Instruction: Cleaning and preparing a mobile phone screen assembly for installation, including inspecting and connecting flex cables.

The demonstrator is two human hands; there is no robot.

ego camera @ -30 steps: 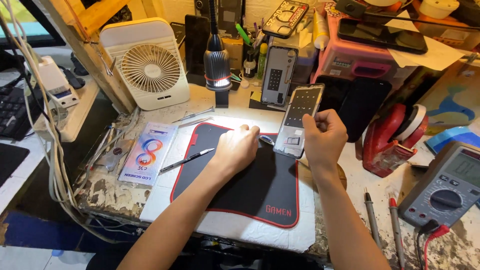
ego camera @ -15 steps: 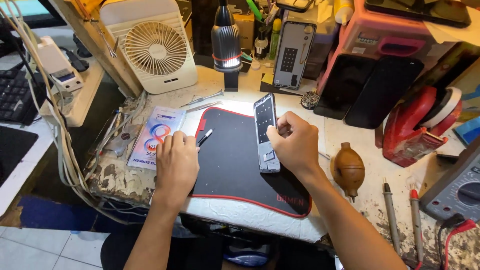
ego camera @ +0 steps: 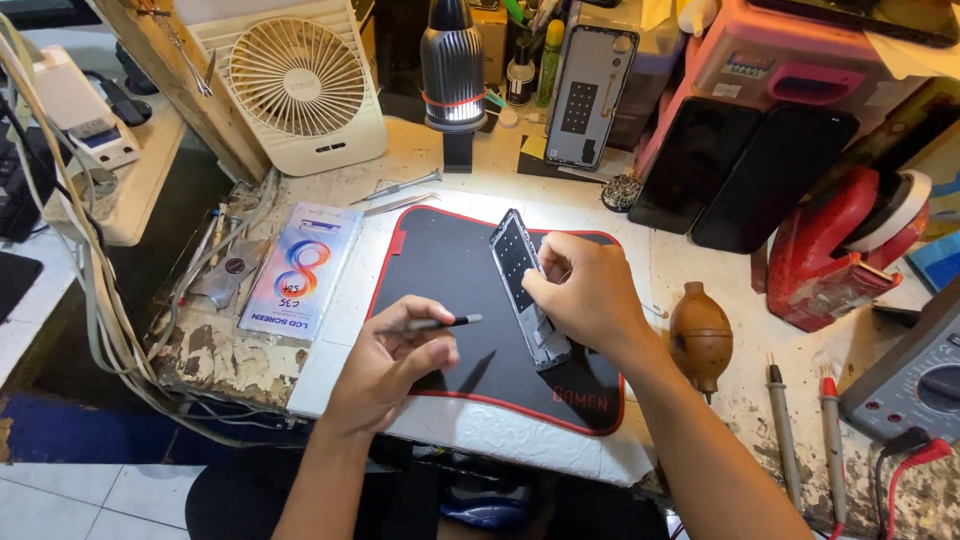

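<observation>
2 hands [ego camera: 590,300]: right grips phone frame [ego camera: 525,285], left grips tweezers [ego camera: 440,323].

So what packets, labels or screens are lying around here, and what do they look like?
Screen packet: flat white rectangle with a colourful swirl, left of the mat.
Meter: grey box, far right, its display cut off by the picture's edge.
Two dark phones: black slabs leaning against a pink box.
</observation>
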